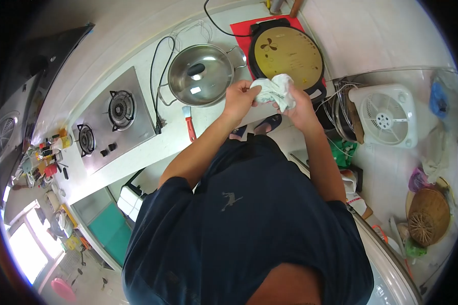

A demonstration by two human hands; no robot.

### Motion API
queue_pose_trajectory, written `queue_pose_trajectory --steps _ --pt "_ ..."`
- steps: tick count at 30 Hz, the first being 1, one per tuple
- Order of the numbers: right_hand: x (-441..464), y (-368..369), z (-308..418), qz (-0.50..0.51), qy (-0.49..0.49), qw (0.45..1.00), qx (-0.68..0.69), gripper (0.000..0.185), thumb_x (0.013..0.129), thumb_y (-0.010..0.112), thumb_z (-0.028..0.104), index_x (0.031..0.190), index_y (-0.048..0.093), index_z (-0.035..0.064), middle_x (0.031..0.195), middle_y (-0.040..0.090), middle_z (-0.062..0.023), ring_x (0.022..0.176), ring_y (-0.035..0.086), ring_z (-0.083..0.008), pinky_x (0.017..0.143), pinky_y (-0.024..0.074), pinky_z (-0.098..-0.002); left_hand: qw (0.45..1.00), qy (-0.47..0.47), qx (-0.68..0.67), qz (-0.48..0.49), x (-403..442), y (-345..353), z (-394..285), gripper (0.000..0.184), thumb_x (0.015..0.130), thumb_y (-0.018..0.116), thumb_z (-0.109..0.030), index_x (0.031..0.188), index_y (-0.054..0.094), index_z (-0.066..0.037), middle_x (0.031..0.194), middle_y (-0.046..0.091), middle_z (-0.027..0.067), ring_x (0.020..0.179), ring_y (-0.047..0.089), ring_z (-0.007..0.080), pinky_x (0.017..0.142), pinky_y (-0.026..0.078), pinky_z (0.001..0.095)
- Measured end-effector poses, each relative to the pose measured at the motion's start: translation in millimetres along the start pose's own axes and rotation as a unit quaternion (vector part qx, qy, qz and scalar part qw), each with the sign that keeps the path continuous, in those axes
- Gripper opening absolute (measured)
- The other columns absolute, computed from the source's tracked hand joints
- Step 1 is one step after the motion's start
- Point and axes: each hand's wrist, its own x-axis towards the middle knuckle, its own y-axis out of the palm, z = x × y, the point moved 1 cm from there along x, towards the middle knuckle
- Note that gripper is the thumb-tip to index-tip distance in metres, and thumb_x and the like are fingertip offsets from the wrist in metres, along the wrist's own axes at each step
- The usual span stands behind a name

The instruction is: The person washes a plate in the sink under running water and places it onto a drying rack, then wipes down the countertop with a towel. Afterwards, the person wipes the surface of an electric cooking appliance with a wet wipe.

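A crumpled white cloth (273, 93) is bunched between my two hands, above the front edge of the counter. My left hand (239, 99) grips its left side with fingers pinched. On the other side, my right hand (301, 108) is closed around the cloth's right end. Just beyond the hands lies a round electric griddle (288, 56) with a yellowish plate, on a red mat (239, 30). Left of my left hand stands a steel pot (201, 76) under a glass lid with a black knob. A scraper with a red handle (190, 127) rests in front of the pot.
A two-burner gas stove (119, 117) is set into the counter at left, with a black cable (155, 66) beside it. At right are a white box fan (384, 118) and a wicker basket (430, 211). Seasoning bottles (48, 152) crowd the far left.
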Motion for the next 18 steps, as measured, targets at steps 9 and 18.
queue_pose_trajectory --steps 9,18 --pt "-4 -16 -60 -0.134 -0.102 0.921 -0.352 0.048 0.095 0.077 0.018 0.136 0.066 -0.0043 0.126 0.073 -0.0150 0.097 0.074 -0.0203 0.079 0.0618 -0.0348 0.984 -0.079 0.140 -0.070 -26 -45 55 0.048 0.097 0.073 -0.019 0.138 0.059 0.001 0.103 0.076 0.0166 0.074 0.073 0.0256 0.062 0.060 0.0373" --pt "-54 -59 -54 -0.185 -0.063 0.920 -0.340 0.037 0.099 0.073 0.021 0.131 0.071 0.0021 0.110 0.075 -0.0095 0.091 0.075 -0.0190 0.077 0.0598 -0.0319 0.964 -0.266 -0.026 0.001 -23 -95 124 0.105 0.094 0.078 -0.026 0.171 0.008 -0.007 0.168 0.030 0.0249 0.146 0.045 0.0469 0.093 0.062 0.0531"
